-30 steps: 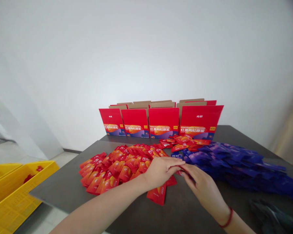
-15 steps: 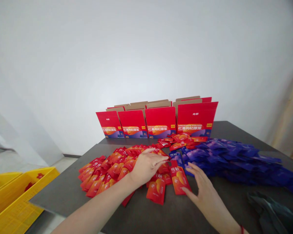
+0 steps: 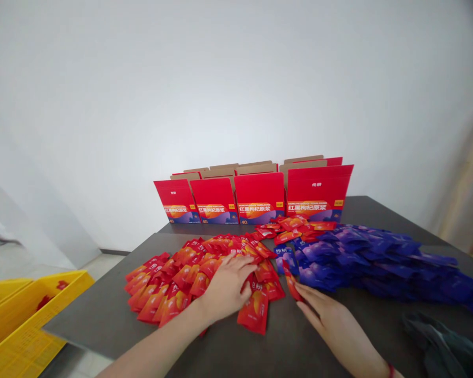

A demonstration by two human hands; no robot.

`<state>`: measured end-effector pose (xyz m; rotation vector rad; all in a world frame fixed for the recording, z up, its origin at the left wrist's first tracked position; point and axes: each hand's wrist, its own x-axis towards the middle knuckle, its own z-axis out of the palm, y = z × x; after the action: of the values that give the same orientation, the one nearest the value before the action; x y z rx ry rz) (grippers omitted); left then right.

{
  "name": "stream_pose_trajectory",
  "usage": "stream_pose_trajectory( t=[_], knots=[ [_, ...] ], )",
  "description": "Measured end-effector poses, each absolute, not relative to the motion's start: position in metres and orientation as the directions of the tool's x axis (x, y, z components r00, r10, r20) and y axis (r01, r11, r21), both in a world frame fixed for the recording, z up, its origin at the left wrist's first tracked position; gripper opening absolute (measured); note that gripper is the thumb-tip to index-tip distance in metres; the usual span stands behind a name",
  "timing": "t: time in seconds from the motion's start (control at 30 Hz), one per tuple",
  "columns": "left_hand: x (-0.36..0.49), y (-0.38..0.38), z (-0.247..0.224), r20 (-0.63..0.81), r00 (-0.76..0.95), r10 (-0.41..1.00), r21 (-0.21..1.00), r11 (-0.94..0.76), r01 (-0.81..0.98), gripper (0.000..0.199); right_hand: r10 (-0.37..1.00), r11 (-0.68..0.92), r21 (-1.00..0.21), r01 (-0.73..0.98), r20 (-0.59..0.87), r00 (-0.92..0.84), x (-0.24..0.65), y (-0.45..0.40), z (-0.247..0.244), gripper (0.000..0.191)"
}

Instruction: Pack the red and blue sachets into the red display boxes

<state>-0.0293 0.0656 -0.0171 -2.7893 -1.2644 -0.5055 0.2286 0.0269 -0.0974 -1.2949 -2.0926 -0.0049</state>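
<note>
Red sachets [image 3: 173, 294] lie in overlapping rows on the dark table, left of centre. My left hand [image 3: 229, 283] rests over the right part of these rows, its fingers bent down onto the sachets; what its fingertips grip is hidden. In my right hand [image 3: 323, 310], a red sachet [image 3: 290, 282] is pinched and tilted on its edge. One separate red sachet [image 3: 254, 310] lies flat between the hands. To the right spreads a heap of blue sachets [image 3: 370, 257], with a single blue sachet [image 3: 285, 258] at its left end.
Red open-topped boxes [image 3: 259, 191] stand in rows at the back of the table [image 3: 114, 299]. Loose red sachets [image 3: 295, 227] lie before them. Yellow crates [image 3: 31, 336] are at the lower left, and a dark cloth [image 3: 441, 341] lies at the lower right.
My left hand has moved left and down onto the red rows. The red sachet that lay flat beside my right hand is now gripped and tipped up by it.
</note>
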Motion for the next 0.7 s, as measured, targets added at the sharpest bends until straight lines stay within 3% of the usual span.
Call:
stream_pose_trajectory(
  t=[0.13,0.3,0.47,0.7],
  knots=[
    [0.007,0.047,-0.027,0.378,0.698,0.608,0.141,-0.783,0.606,0.066,0.787,0.554,-0.414,0.722,0.543,-0.293,0.22,0.017,-0.086,0.033],
    [0.024,0.055,-0.03,0.366,0.814,0.452,0.037,-0.88,0.473,0.029,0.726,0.604,-0.347,0.718,0.611,-0.316,0.216,0.012,-0.082,0.027],
    [0.015,0.065,-0.025,0.453,0.817,0.357,-0.035,-0.908,0.417,0.028,0.674,0.612,-0.296,0.733,0.68,-0.288,0.211,0.014,-0.086,0.033],
    [0.007,0.059,-0.023,0.546,0.658,0.52,0.22,-0.846,0.486,0.026,0.678,0.573,-0.322,0.754,0.703,-0.216,0.214,0.027,-0.075,0.026]
  ],
)
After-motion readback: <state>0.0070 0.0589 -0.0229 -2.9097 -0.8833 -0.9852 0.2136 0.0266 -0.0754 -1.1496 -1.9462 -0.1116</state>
